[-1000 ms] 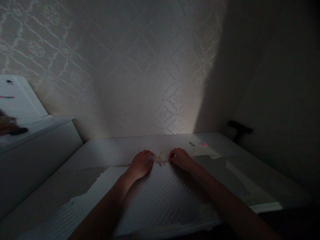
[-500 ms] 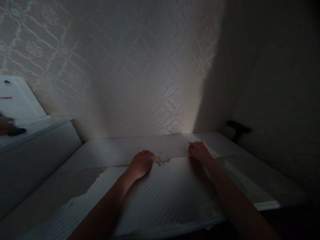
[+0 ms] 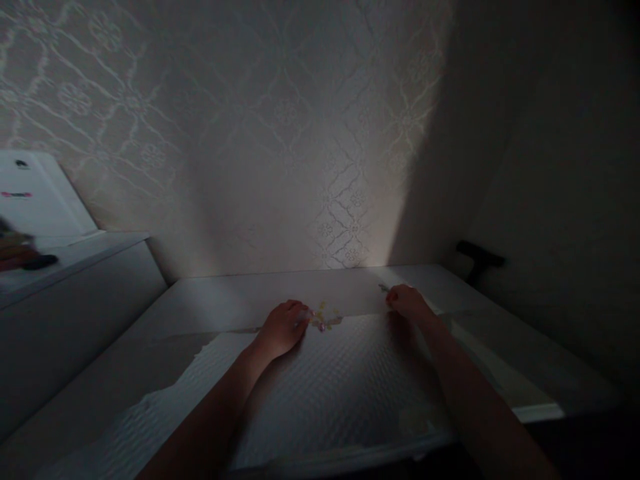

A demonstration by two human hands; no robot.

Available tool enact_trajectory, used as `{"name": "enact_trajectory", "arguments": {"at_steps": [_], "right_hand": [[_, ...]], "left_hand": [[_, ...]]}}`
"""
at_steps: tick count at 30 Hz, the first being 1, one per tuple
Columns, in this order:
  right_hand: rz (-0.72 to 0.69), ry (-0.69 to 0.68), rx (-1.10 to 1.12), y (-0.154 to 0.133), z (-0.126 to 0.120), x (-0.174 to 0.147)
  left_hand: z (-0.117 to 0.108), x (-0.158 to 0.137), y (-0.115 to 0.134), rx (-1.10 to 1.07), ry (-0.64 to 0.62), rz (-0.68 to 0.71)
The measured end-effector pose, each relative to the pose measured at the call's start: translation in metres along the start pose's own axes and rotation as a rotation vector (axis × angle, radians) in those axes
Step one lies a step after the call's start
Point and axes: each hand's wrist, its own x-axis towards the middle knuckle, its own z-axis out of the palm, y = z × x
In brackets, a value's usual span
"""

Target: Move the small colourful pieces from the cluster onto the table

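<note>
- Room dim; light falls on the patterned wall and the far strip of the table (image 3: 240, 293).
- Left hand (image 3: 281, 328) lies palm-down on the textured white sheet (image 3: 325, 393), fingers loosely curled, fingertips at the edge of a small cluster of coloured bits (image 3: 324, 319), yellow and pink. It looks to be pinning or guarding the pile; whether anything is pinched I cannot tell.
- Right hand (image 3: 407, 301) is out to the right, well apart from the cluster, knuckles up, fingers curled under onto the table. A tiny dark piece (image 3: 383, 288) lies just beside its fingertips. Cannot tell whether it holds anything.
- Cluster sits at the sheet's far edge, between the two hands, nearer the left.
- Sheet spreads toward the person, probably as a work surface keeping small pieces from scattering.
- Dark handle-like object (image 3: 479, 259) at the far right corner; white box (image 3: 40, 200) on a side counter at left.
</note>
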Motion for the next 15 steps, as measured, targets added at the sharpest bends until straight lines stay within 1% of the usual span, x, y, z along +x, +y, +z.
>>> {"name": "enact_trajectory", "arguments": {"at_steps": [2,3,5,6,8,10,12,13,15], "right_hand": [[-0.004,0.011,0.013,-0.003,-0.001,-0.001],[-0.018,0.037,0.029,-0.006,0.000,-0.001],[-0.109,0.126,0.090,-0.018,0.002,-0.004],[-0.190,0.177,0.132,-0.027,0.004,-0.006],[-0.409,0.236,0.221,-0.048,0.009,-0.014],[-0.650,0.212,0.272,-0.072,0.014,-0.025],[-0.838,0.144,0.269,-0.093,0.018,-0.037],[-0.895,0.120,0.249,-0.102,0.019,-0.043],[-0.951,0.095,0.199,-0.112,0.022,-0.051]], "left_hand": [[0.000,0.000,0.000,0.000,0.003,0.003],[0.000,0.000,0.000,-0.002,0.004,0.008],[0.000,0.000,0.000,-0.001,0.000,0.024],[0.000,0.000,0.000,0.001,-0.002,0.030],[0.001,0.000,-0.001,0.008,-0.009,0.036],[0.002,0.000,-0.001,0.016,-0.005,0.025],[0.003,0.000,-0.002,0.027,-0.007,0.002],[0.004,0.001,-0.003,0.033,-0.012,-0.009],[0.005,0.001,-0.004,0.044,-0.027,-0.030]]}}
